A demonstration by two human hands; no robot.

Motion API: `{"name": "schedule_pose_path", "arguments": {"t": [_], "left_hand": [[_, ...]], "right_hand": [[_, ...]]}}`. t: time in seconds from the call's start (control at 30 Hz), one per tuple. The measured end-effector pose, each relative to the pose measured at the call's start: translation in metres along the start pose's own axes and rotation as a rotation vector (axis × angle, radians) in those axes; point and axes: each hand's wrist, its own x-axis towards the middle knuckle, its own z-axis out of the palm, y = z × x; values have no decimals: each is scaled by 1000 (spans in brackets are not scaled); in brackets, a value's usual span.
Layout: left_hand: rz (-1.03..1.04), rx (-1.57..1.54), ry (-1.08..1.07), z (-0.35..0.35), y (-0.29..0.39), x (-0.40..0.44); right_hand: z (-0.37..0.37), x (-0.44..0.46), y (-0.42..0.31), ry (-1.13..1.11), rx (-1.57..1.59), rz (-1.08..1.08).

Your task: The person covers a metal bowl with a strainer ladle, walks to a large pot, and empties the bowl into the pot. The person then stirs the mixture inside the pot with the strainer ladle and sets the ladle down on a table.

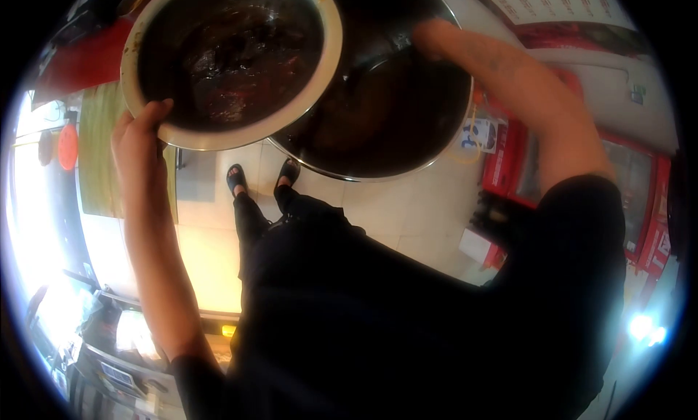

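Observation:
A wide-rimmed metal basin (pixel 331 53) with dark liquid and dark glossy pieces in it is at the upper left. My left hand (pixel 142 133) grips its lower left rim, the thumb over the edge. Beside it, and partly behind it, a large round pot (pixel 407 174) holds dark brown liquid. Over the pot's upper right part is my right hand (pixel 436 38), closed around something I cannot make out. A shiny, blurred shape (pixel 385 51) extends from that hand toward the liquid.
Red-framed glass cabinets (pixel 520 162) stand at the right. A white box (pixel 476 245) is near the floor there. My feet in black sandals (pixel 236 179) are on the tiled floor below the basin. Shelves with items (pixel 120 347) line the lower left.

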Motion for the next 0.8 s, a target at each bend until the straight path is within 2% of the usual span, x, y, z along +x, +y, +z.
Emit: {"name": "schedule_pose_path", "arguments": {"t": [0.03, 0.1, 0.13, 0.2, 0.23, 0.3, 0.43, 0.53, 0.6, 0.63, 0.7, 0.8], "left_hand": [[-4, 1, 4, -6, -1, 4], [-15, 7, -13, -10, -3, 7], [-16, 10, -10, -9, -2, 6], [-11, 16, -14, -8, 0, 4], [-14, 19, -17, -7, 1, 3], [-28, 5, -31, -8, 4, 3], [-25, 25, -35, -13, 0, 5], [-20, 31, -60, -12, 2, 4], [-16, 3, -50, -12, 0, 6], [-15, 3, -49, -12, 0, 6], [-24, 36, -44, -12, 0, 6], [-46, 43, -55, -13, 0, 9]], "right_hand": [[5, 18, -4, 0, -3, -5], [21, 53, -6, -166, -169, -26], [18, 39, -6, -164, -169, -30], [16, 5, -3, -4, -67, -212], [15, 0, -2, -8, -64, -214], [11, -8, -3, -227, 66, -229], [15, -25, -16, -304, 151, -171], [21, -24, -11, -408, 329, -84], [46, -7, 3, -539, 617, -51], [51, -11, 7, -538, 616, -51], [60, -20, 9, -632, 833, -53], [81, -25, 0, -617, 932, -121]]}}
